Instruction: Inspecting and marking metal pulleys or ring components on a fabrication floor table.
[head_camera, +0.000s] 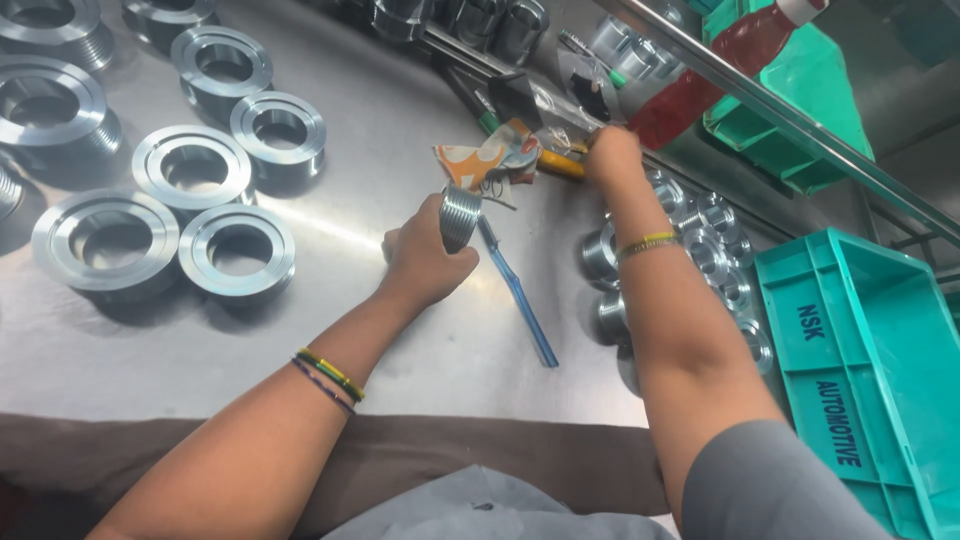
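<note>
Along the near edge of the steel table (420, 130) lies a brown cloth (480, 450). Just beyond it the left hand (425, 262) has its fingers clenched round a threaded metal ring (460, 215), lifted above the table's middle. The ring looks heavy, rigid and slick; the ribbed outer wall seems the surest hold. A blue-handled brush (520, 295) lies beside it. Farther on, the right hand (612, 152) reaches toward the far edge, fingers hidden, so their grip cannot be told. Large flanged rings (192, 165) crowd the left side, small fittings (700, 250) the right; the middle stays open.
</note>
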